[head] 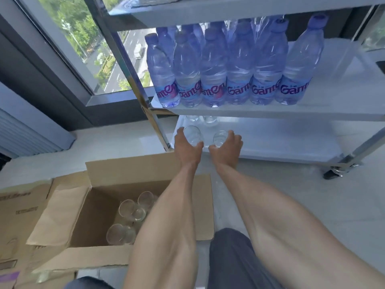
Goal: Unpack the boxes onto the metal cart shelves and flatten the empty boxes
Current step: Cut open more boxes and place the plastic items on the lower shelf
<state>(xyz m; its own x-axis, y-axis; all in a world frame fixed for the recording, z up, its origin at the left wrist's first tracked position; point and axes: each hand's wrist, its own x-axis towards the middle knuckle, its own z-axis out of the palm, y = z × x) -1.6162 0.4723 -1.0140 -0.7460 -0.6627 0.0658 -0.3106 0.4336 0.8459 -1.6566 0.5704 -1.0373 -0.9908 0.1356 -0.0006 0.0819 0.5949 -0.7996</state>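
Both forearms out, left hand (pixel 188 146) and right hand (pixel 226 146) each cupping a fragile, slippery glass (pixel 192 135) by its sides at bottom shelf (pixel 281 140).

Both arms outstretched, left hand (pixel 188 146) and right hand (pixel 226 146) each curled, gripping
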